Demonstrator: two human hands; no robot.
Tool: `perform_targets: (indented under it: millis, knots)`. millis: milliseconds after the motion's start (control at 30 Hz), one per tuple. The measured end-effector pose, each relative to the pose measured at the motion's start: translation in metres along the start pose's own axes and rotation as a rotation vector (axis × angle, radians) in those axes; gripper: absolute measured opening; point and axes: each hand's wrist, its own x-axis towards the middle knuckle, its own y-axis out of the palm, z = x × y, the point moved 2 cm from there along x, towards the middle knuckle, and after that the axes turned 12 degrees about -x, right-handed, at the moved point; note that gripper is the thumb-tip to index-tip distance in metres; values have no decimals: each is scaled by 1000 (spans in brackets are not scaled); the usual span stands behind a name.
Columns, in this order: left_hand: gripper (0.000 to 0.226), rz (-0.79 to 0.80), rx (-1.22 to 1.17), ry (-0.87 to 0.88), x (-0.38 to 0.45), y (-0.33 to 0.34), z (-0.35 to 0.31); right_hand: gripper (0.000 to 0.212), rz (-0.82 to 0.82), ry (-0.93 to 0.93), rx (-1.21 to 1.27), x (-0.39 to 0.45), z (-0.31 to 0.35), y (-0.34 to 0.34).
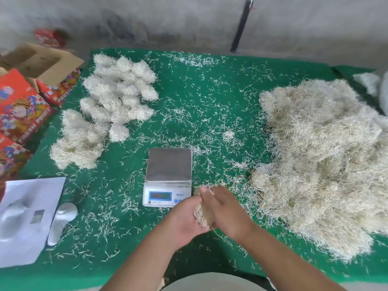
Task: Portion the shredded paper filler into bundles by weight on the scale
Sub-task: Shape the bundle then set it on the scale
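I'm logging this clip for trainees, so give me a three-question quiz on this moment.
1. True or false: the scale has paper on its pan.
2. Where do the finished bundles lie: A) far left, B) far right, C) on the scale?
3. What do the left hand and right hand hold between them?

Key: 1 false. 2 A. 3 A wad of shredded paper.

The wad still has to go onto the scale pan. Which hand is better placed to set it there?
Probably the left hand: it cups the wad of filler from below and lies nearer the scale, whose pan is bare. The right hand presses on from the loose-pile side.
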Motion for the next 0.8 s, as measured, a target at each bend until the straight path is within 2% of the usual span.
perform_targets:
  millis: [100,167,233,333,433,533,600,733,800]
  knots:
    - [38,-162,211,129,2,-17,-30,53,27,22,41,3,-8,9]
    - [63,-268,391,266,1,-24,-60,63,-17,96,101,0,-16,7]
    - [80,-364,654,427,5,-33,-97,60,-58,180,149,-5,-28,4]
    - [74,-391,1035,638,27,-43,-145,70,-103,306,188,-17,-48,5]
    - [66,-398,1279,660,61,-57,-171,81,-114,423,176,-33,-65,15]
    - [66,-433,1378,541,88,-76,-175,86,-101,488,175,-44,-72,27]
    - [70,-416,1385,508,97,-86,-174,78,-89,491,198,-47,-71,34]
    - [90,-344,1307,573,87,-100,-178,64,-108,505,305,-48,-69,43]
    - [93,-389,1271,652,69,-110,-185,63,-120,504,343,-46,-66,46]
